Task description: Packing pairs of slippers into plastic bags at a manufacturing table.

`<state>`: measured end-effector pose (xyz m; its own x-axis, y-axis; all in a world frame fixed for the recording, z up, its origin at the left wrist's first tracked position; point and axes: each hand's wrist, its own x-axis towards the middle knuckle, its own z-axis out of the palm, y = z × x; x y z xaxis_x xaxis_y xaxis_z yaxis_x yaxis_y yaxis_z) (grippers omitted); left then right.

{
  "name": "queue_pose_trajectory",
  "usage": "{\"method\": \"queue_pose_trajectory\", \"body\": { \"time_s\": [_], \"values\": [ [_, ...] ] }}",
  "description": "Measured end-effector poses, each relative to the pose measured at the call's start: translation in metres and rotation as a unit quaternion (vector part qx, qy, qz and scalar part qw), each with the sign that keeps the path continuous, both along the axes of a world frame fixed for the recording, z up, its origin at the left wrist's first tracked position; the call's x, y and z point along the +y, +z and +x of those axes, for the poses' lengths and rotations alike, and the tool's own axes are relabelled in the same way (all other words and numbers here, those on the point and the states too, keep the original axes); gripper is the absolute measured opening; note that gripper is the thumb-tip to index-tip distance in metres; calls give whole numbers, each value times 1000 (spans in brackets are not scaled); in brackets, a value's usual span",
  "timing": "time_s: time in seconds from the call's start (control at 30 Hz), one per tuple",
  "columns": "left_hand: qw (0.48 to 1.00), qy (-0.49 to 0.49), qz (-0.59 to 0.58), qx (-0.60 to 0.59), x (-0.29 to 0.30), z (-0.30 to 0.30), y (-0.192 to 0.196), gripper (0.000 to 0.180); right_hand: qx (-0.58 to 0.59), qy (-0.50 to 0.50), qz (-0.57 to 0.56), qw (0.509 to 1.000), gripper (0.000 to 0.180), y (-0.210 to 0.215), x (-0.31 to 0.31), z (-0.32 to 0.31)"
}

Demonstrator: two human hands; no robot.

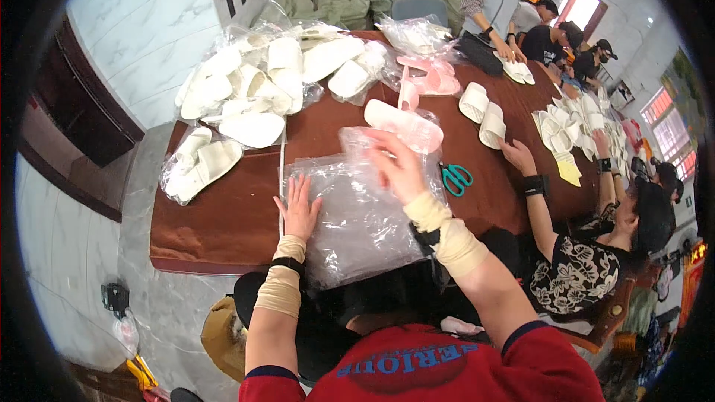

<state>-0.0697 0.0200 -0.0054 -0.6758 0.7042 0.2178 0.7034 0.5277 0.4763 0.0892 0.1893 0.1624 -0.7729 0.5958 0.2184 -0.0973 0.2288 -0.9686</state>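
Observation:
A stack of clear plastic bags [350,231] lies on the brown-covered table in front of me. My left hand [300,208] rests flat on the stack's left edge, fingers spread. Over its far right part, my right hand [396,167] has its fingers curled around the crumpled edge of a clear plastic bag [356,141], which is raised from the stack. Just past that hand lies a pink slipper [406,125], with more pink slippers [432,78] behind it. Teal-handled scissors [456,179] lie to the right of the stack.
White slippers [253,89], many in clear bags, are heaped at the far left of the table [216,234]. A white pair [482,115] lies right of the pink ones. A co-worker's hand [518,156] reaches in there from the right; other people work along the table's right side.

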Motion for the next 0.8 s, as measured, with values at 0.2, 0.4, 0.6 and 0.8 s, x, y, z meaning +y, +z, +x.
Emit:
{"method": "queue_pose_trajectory", "body": {
  "time_s": [0.2,0.4,0.6,0.8],
  "values": [
    [991,-83,100,19,-16,23,79,34,47,49,-183,981,38,-12,5,29],
    [883,-103,312,-334,-9,79,57,34,11,134,-8,991,40,4,-55,1],
    [686,-95,402,-599,-39,86,91,31,29,-245,265,932,37,-6,68,63],
    [640,-89,377,-663,-68,65,75,37,-17,-48,7,999,29,-85,92,84]
  ]
}}
